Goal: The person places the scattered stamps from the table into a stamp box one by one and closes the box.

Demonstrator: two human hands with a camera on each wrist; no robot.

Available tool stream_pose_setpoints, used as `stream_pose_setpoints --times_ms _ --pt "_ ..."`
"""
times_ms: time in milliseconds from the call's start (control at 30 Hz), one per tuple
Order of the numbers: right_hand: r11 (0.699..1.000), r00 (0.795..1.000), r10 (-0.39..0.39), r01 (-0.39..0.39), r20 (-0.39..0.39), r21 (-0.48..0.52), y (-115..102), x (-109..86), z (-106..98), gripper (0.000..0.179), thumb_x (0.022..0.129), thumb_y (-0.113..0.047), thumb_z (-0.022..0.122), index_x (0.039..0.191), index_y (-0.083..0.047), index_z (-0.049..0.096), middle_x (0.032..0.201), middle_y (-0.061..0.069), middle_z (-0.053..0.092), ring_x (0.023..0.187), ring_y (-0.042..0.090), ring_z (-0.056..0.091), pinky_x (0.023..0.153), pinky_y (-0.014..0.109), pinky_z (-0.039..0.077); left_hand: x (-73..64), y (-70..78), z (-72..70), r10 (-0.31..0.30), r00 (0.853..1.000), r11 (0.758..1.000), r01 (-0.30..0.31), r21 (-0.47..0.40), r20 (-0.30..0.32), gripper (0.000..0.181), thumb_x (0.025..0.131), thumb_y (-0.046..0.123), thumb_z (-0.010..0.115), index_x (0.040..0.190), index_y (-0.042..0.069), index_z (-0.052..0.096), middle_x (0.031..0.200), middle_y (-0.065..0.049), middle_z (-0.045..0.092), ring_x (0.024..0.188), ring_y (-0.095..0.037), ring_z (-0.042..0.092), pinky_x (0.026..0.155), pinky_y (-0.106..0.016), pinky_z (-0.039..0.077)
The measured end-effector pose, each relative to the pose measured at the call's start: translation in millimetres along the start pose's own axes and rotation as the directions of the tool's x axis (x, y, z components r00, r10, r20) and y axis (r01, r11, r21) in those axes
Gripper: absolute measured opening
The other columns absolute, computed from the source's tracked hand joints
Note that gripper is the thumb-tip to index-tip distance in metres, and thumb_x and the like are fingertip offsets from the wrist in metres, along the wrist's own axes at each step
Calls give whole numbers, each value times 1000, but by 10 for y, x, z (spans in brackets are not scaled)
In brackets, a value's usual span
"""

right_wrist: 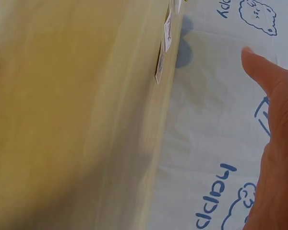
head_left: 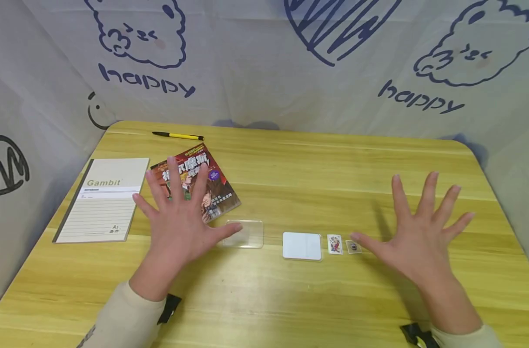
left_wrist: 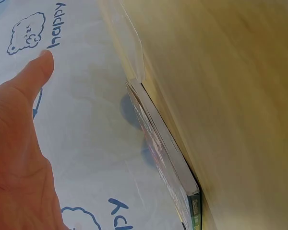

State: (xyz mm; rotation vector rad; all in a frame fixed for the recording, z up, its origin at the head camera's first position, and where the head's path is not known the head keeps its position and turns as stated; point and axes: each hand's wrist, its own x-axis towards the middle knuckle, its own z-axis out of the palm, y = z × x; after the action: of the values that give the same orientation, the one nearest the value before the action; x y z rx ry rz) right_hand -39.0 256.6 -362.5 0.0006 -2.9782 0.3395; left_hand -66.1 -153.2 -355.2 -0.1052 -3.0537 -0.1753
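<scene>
I register both hands raised above the table, fingers and thumbs spread wide, neither holding anything. The left hand hangs before the comic book, its thumb over the clear lid. The right hand has its thumb by the square card. Left of that lie the picture card, then the white slab in its clear tray.

Caution: if the right hand drops while spread, I judge its thumb could sweep the square card out of line. Both cards look thin and lie nearly flush, so a fingertip may slide them rather than lift them. The lid's transparency could cause a misjudged edge; pressing one rim may make it skid toward the book.

Materials: lid and tray appear to be glossy rigid plastic, rectangular with rounded corners. The slab is smooth, matt white. The book is thick with a glossy printed cover; the table shows pale, streaked woodgrain.
</scene>
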Motion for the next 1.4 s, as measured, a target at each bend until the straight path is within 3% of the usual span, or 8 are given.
stream_pose_setpoints --times_ms 233,333,433,533,633,767,933,1400 --pt "997 998 -51 53 -41 62 82 -34 14 139 56 -76 81 162 -21 11 164 17 -14 142 45 -24 98 71 -22 -21 -12 -9 -5 1000 1000 5 -28 -23 131 61 96 53 160 32 -3 158 -14 -32 137 -45 -34 96 -77 -15" --pt "978 987 -99 119 -124 169 125 -79 59 130 55 -60 91 159 -18 27 155 24 29 140 50 18 102 73 13 -66 39 7 39 998 990 -45 -136 -48 132 63 85 68 162 25 4 163 -24 -6 143 -52 -14 103 -77 2" --pt "932 976 -128 179 -177 315 144 -137 128 112 55 -39 99 151 -15 46 115 16 60 104 34 53 87 45 41 -128 147 54 103 994 944 -110 -311 -39 128 67 73 77 162 21 8 157 -25 25 142 -51 17 107 -70 19" --pt "856 981 -120 181 -156 485 135 -187 202 94 58 -20 99 142 -14 58 79 6 56 67 15 46 59 25 38 -184 274 122 164 986 870 -147 -471 -5 122 71 64 81 162 19 13 145 -20 47 132 -43 40 105 -62 31" --pt "778 989 -99 145 -109 611 113 -212 275 81 60 -10 98 134 -14 65 63 3 40 54 9 30 51 24 32 -203 392 186 212 977 798 -161 -580 21 117 71 56 85 160 13 22 119 -11 64 106 -29 59 90 -48 47" --pt "733 996 -82 75 -21 676 64 -215 359 74 63 -10 96 130 -14 66 61 0 26 52 11 25 52 27 33 -195 513 253 250 967 732 -158 -663 45 108 69 43 91 155 9 36 79 -1 56 64 -12 45 60 -33 44" --pt "680 993 -102 28 57 732 33 -205 459 71 65 -7 95 129 -11 66 58 0 24 49 16 26 61 25 40 -184 629 329 273 957 676 -117 -728 100 100 66 33 94 150 9 45 69 -3 50 55 -7 34 55 -31 40" --pt "704 971 -192 38 140 709 -26 -153 627 54 70 -22 94 118 -13 72 54 -9 26 49 4 24 50 26 34 -224 852 603 348 905 547 17 -837 246 85 67 20 93 141 5 53 53 10 39 43 -6 33 47 -26 41"
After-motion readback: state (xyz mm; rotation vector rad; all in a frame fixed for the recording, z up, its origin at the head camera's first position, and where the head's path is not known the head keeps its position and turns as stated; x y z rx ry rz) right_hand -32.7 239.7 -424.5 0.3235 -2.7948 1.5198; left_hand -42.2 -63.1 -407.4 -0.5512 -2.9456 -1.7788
